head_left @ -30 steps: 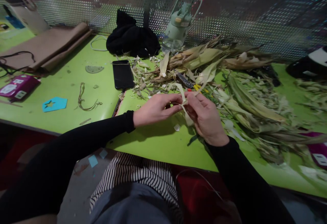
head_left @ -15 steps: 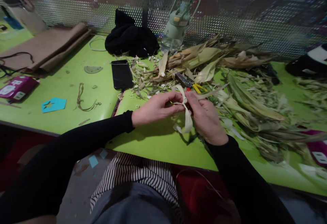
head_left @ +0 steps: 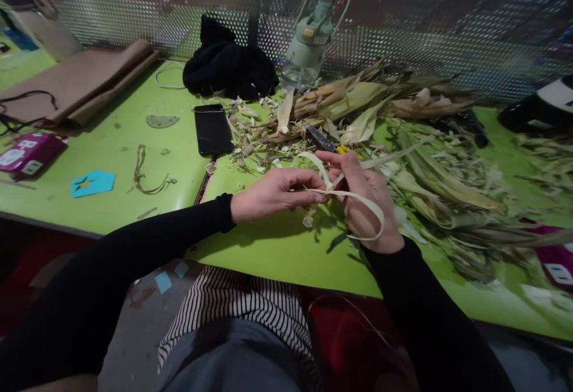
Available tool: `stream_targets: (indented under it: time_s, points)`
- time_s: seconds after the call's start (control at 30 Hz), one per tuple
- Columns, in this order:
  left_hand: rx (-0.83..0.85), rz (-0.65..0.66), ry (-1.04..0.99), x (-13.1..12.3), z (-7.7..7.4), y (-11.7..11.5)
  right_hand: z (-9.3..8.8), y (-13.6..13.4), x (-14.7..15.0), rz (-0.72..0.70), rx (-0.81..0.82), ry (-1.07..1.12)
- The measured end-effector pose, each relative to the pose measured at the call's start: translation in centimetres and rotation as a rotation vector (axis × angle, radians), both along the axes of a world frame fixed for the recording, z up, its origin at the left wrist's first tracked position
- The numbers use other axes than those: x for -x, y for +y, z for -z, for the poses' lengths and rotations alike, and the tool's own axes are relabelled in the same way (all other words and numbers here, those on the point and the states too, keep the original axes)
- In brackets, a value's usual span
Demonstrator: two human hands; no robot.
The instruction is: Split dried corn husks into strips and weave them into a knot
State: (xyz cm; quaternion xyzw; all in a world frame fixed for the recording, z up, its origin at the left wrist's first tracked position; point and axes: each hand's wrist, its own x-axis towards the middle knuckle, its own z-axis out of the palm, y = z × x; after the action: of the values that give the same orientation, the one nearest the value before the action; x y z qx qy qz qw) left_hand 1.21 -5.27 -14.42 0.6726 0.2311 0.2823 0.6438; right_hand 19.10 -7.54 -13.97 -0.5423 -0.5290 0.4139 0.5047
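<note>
I see two hands over the near part of one green worktop (head_left: 264,246). The pale husk strips (head_left: 330,188) are between them; I cannot count how many. The left hand (head_left: 282,192) pinches the strips where they meet. The right hand (head_left: 369,207) has bent fingers beside that spot, but I cannot tell if they pinch. One loop hangs by it. Farther off are one black phone (head_left: 213,130), left, and one green bottle (head_left: 308,52).

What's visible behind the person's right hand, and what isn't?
Just beyond the right hand show a dark tool piece and a bit of yellow, with corn husks farther back. Whatever lies directly behind the hand is covered.
</note>
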Motion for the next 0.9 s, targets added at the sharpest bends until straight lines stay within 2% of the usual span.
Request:
stream_targets:
  time_s: [0.1,0.23,0.3,0.43,0.57,0.67,0.77,0.9]
  points:
    - [-0.060,-0.016,0.057,0.0,0.1,-0.1,-0.4,0.0,-0.1,-0.026,0.004,0.026]
    - [-0.106,-0.087,0.046,-0.2,0.2,-0.3,-0.9,-0.1,0.0,-0.150,0.090,-0.041]
    - [-0.045,-0.091,-0.029,-0.3,0.2,-0.4,-0.8,-0.1,0.0,-0.189,0.096,-0.065]
    - [0.143,-0.141,-0.194,-0.4,0.4,-0.3,0.0,0.1,0.0,-0.196,0.008,-0.054]
    - [0.230,-0.265,-0.220,-0.5,0.6,-0.1,0.5,0.2,0.1,-0.266,-0.080,-0.039]
    - [0.241,-0.330,-0.174,-0.6,0.5,-0.2,0.4,0.1,0.2,-0.282,-0.080,-0.102]
    - [0.217,-0.319,-0.122,-0.5,0.1,-0.3,0.5,-0.1,0.3,-0.247,-0.117,-0.117]
    - [0.156,-0.234,-0.133,-0.4,-0.4,-0.7,1.1,0.0,0.3,-0.194,-0.114,-0.016]
